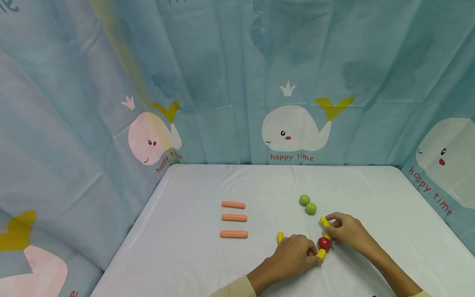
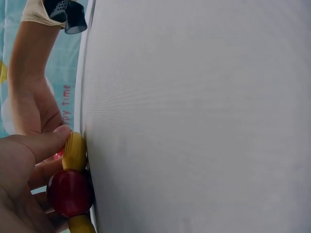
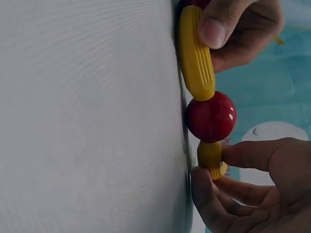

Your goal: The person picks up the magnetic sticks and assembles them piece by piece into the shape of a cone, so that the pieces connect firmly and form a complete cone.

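Note:
My left hand (image 1: 293, 255) pinches a short yellow ridged stick (image 1: 321, 253), close above the white table. With thumb and fingers, my right hand (image 1: 349, 232) pinches another yellow stick (image 1: 324, 222). A shiny red ball (image 1: 324, 243) touches both sticks, end to end between them, as the right wrist view also shows with the red ball (image 3: 212, 116). In the left wrist view, a second red ball (image 2: 70, 192) lies beside the left hand's fingers; the head view hides it. A third yellow stick (image 1: 280, 237) shows just beyond the left hand.
Three orange sticks (image 1: 234, 218) lie in a spaced column left of the hands. Two green balls (image 1: 311, 208) sit together beyond the hands. The white table (image 1: 178, 255) meets a blue whale-print curtain (image 1: 222, 82) at its back and sides.

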`<state>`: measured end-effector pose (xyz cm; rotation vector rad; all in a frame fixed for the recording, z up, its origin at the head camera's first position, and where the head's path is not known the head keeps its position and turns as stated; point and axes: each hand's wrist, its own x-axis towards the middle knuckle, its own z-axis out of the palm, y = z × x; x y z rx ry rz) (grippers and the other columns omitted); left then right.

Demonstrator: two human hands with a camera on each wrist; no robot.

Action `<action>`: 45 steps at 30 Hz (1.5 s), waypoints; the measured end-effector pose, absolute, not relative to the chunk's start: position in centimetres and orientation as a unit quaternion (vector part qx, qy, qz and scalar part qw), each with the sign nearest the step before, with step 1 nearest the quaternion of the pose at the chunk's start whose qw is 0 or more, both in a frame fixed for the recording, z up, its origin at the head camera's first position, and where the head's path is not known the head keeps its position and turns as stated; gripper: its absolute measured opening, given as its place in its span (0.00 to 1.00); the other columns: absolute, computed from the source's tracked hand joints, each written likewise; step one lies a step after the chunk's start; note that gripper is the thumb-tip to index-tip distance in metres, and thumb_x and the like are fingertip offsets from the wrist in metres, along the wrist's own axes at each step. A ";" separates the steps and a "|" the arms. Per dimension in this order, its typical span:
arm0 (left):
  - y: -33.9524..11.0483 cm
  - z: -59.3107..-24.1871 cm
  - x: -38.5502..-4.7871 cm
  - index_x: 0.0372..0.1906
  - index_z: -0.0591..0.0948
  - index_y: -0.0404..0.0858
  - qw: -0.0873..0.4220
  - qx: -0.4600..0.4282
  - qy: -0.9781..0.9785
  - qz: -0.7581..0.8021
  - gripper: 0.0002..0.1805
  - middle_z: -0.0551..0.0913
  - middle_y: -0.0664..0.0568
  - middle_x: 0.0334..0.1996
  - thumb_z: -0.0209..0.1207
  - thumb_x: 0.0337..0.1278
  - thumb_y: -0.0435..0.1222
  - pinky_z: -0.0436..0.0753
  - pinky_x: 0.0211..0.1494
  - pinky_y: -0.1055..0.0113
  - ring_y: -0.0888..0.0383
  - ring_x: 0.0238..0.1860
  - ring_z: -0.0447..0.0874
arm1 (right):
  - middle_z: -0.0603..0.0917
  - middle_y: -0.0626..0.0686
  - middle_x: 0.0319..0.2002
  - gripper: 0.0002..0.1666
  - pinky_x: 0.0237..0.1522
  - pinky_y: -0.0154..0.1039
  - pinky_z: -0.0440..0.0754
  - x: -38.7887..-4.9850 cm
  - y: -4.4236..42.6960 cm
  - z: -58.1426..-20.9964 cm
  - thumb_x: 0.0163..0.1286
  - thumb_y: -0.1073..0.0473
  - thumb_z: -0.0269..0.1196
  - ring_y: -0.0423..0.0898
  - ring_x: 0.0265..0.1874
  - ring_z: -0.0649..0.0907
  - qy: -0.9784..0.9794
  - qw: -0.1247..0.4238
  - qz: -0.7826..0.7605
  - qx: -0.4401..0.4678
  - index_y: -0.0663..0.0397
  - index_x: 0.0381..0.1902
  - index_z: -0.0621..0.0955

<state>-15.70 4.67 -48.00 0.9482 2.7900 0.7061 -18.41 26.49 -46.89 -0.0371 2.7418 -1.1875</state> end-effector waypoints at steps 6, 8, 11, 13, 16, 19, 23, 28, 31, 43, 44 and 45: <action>4.2 -47.8 -15.8 0.40 0.93 0.50 0.092 0.307 0.910 0.262 0.08 0.81 0.73 0.26 0.70 0.68 0.49 0.73 0.35 0.79 0.78 0.30 0.73 | 0.85 0.51 0.33 0.25 0.29 0.38 0.83 -18.5 26.4 -47.0 0.68 0.59 0.71 0.46 0.27 0.83 0.918 0.078 -0.389 -0.018 0.71 0.58 0.82; 3.8 -47.6 -16.1 0.44 0.93 0.49 0.106 0.305 0.904 0.279 0.08 0.82 0.72 0.30 0.66 0.73 0.45 0.74 0.37 0.79 0.77 0.31 0.74 | 0.85 0.51 0.33 0.24 0.29 0.37 0.84 -18.6 26.3 -47.1 0.68 0.60 0.71 0.46 0.27 0.83 0.919 0.077 -0.386 -0.020 0.72 0.56 0.83; 2.9 -47.2 -16.5 0.50 0.92 0.47 0.110 0.307 0.897 0.298 0.10 0.83 0.69 0.34 0.62 0.74 0.38 0.76 0.39 0.79 0.75 0.34 0.74 | 0.85 0.51 0.33 0.24 0.29 0.37 0.84 -18.6 26.3 -47.2 0.68 0.60 0.71 0.46 0.28 0.83 0.923 0.076 -0.378 -0.023 0.72 0.55 0.83; 2.2 -47.0 -16.8 0.51 0.92 0.47 0.100 0.305 0.898 0.302 0.11 0.84 0.68 0.36 0.62 0.73 0.36 0.77 0.41 0.78 0.74 0.35 0.75 | 0.85 0.51 0.33 0.23 0.29 0.36 0.83 -18.7 26.2 -47.2 0.67 0.61 0.71 0.45 0.27 0.82 0.924 0.074 -0.373 -0.022 0.72 0.55 0.83; 0.9 -46.7 -17.1 0.51 0.92 0.49 0.076 0.280 0.909 0.299 0.10 0.83 0.67 0.37 0.66 0.71 0.37 0.77 0.43 0.76 0.73 0.38 0.74 | 0.84 0.51 0.33 0.24 0.29 0.36 0.82 -18.8 26.1 -47.1 0.67 0.60 0.71 0.45 0.27 0.82 0.928 0.072 -0.366 -0.024 0.72 0.55 0.83; -0.4 -46.5 -17.2 0.49 0.91 0.47 0.058 0.228 0.921 0.311 0.09 0.80 0.63 0.35 0.70 0.67 0.40 0.76 0.40 0.74 0.69 0.36 0.72 | 0.84 0.51 0.33 0.25 0.29 0.35 0.82 -18.7 25.9 -47.0 0.67 0.59 0.72 0.45 0.27 0.81 0.930 0.069 -0.361 -0.023 0.72 0.56 0.83; -1.6 -46.5 -17.0 0.48 0.87 0.37 0.063 0.152 0.926 0.339 0.16 0.78 0.58 0.30 0.75 0.61 0.41 0.75 0.34 0.70 0.64 0.31 0.73 | 0.83 0.51 0.34 0.25 0.29 0.35 0.81 -18.6 25.7 -47.0 0.67 0.59 0.73 0.45 0.27 0.80 0.933 0.067 -0.354 -0.020 0.71 0.56 0.83; -1.9 -47.2 -16.8 0.48 0.87 0.32 0.088 0.108 0.931 0.339 0.22 0.80 0.57 0.28 0.76 0.59 0.45 0.73 0.30 0.68 0.60 0.30 0.74 | 0.82 0.51 0.33 0.25 0.28 0.35 0.80 -18.6 25.6 -47.0 0.67 0.58 0.73 0.45 0.28 0.79 0.934 0.064 -0.351 -0.021 0.69 0.57 0.84; -2.0 -47.5 -16.8 0.47 0.88 0.31 0.091 0.104 0.925 0.355 0.22 0.79 0.58 0.25 0.76 0.59 0.45 0.72 0.29 0.69 0.61 0.29 0.74 | 0.82 0.51 0.33 0.25 0.28 0.35 0.80 -18.7 25.5 -47.1 0.66 0.58 0.74 0.45 0.28 0.79 0.935 0.060 -0.349 -0.022 0.68 0.56 0.84; -2.3 -48.0 -17.1 0.52 0.89 0.33 0.086 0.122 0.918 0.367 0.21 0.80 0.59 0.28 0.75 0.61 0.44 0.76 0.36 0.67 0.60 0.37 0.75 | 0.85 0.49 0.34 0.20 0.31 0.34 0.81 -19.1 25.1 -47.3 0.64 0.61 0.74 0.45 0.34 0.80 0.937 0.044 -0.341 -0.053 0.67 0.51 0.87; -2.3 -48.0 -17.1 0.52 0.89 0.33 0.089 0.121 0.917 0.368 0.21 0.80 0.59 0.29 0.75 0.61 0.44 0.76 0.36 0.67 0.60 0.38 0.75 | 0.85 0.49 0.35 0.19 0.32 0.33 0.81 -19.2 25.0 -47.3 0.64 0.61 0.75 0.45 0.34 0.80 0.938 0.043 -0.340 -0.057 0.66 0.51 0.87; -2.4 -48.0 -17.1 0.52 0.89 0.34 0.092 0.121 0.916 0.370 0.21 0.80 0.59 0.29 0.75 0.61 0.44 0.76 0.36 0.67 0.60 0.38 0.75 | 0.85 0.49 0.35 0.19 0.32 0.34 0.81 -19.2 25.0 -47.3 0.64 0.62 0.75 0.45 0.35 0.81 0.938 0.041 -0.339 -0.060 0.66 0.50 0.87</action>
